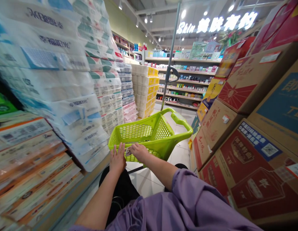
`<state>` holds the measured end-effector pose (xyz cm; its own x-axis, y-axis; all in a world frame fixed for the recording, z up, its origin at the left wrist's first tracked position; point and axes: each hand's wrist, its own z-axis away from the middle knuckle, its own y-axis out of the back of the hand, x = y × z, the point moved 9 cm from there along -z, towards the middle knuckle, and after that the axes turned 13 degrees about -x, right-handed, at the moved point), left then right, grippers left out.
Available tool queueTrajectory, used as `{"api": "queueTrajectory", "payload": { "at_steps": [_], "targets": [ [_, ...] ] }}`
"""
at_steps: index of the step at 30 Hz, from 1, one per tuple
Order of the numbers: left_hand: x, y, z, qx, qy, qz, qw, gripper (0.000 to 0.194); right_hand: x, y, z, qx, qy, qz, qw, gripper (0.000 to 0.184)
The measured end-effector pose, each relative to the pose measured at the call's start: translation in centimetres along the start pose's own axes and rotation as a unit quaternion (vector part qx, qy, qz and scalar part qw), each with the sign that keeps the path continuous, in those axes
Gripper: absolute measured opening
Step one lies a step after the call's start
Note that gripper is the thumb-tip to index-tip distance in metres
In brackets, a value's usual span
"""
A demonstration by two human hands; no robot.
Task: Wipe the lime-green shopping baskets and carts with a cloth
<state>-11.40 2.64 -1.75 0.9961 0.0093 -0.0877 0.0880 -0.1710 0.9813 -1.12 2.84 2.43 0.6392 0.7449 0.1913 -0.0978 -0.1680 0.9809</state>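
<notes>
A lime-green plastic shopping basket (153, 130) with a long handle stands on the aisle floor straight ahead of me. My left hand (117, 158) rests at its near rim with the fingers stretched out flat. My right hand (138, 150) is just beside it at the same rim, its fingers pinched on a small pale thing that I cannot make out. Both forearms reach forward from purple sleeves.
Stacked packs of tissue paper (74, 83) and flat boxes (30, 166) fill the shelves at left. Large cardboard cartons (254, 134) are piled at right. A grey pole (170, 54) rises behind the basket, with shelves of goods (187, 83) beyond.
</notes>
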Motion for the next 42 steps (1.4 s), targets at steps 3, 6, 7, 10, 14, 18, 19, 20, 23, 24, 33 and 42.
{"api": "queueTrajectory", "payload": {
  "at_steps": [3,6,7,10,14,18,19,20,23,24,33,42],
  "targets": [
    [-0.2,-0.4,-0.4,-0.020,-0.011,0.003,1.000,0.075,-0.2,-1.7,-0.6,-0.066,-0.015,-0.014,0.998,0.019],
    [-0.5,-0.8,-1.1,-0.042,-0.026,0.004,0.999,0.076,-0.7,-1.6,-1.3,-0.064,-0.006,-0.012,0.998,0.019],
    [-0.6,-0.9,-1.3,-0.048,-0.027,0.006,0.998,0.075,-0.9,-1.0,-1.6,-0.041,0.004,-0.008,0.999,0.021],
    [-0.9,-1.1,-2.0,-0.057,-0.019,0.015,0.998,0.072,-0.8,0.0,-2.2,0.008,0.012,0.000,1.000,0.024],
    [-0.5,-1.2,-2.4,-0.051,-0.019,0.017,0.998,0.074,0.9,-3.2,-1.3,-0.059,-0.025,-0.020,0.998,0.019],
    [0.3,-1.2,-2.8,-0.033,-0.026,0.021,0.999,0.077,2.1,-4.7,-0.2,-0.068,-0.033,-0.025,0.997,0.017],
    [0.5,-1.2,-3.0,-0.032,-0.028,0.023,0.999,0.077,2.3,-4.2,-0.2,-0.046,-0.027,-0.022,0.998,0.018],
    [0.7,-1.3,-3.2,-0.034,-0.029,0.026,0.999,0.078,2.5,-3.6,-0.3,-0.023,-0.024,-0.021,0.999,0.020],
    [1.3,-1.3,-3.7,-0.047,-0.034,0.034,0.998,0.079,3.7,-3.2,-0.3,-0.016,-0.049,-0.036,0.998,0.023],
    [1.5,-1.3,-3.9,-0.053,-0.036,0.034,0.997,0.079,4.3,-3.8,-0.1,-0.035,-0.069,-0.047,0.996,0.021],
    [3.9,-0.6,-4.2,-0.069,-0.050,0.020,0.996,0.080,7.0,-3.4,1.9,-0.004,-0.105,-0.071,0.992,0.026],
    [5.2,1.0,-3.2,-0.069,-0.055,-0.028,0.996,0.073,7.5,-4.1,2.9,0.003,-0.129,-0.121,0.984,0.022]
  ]
}}
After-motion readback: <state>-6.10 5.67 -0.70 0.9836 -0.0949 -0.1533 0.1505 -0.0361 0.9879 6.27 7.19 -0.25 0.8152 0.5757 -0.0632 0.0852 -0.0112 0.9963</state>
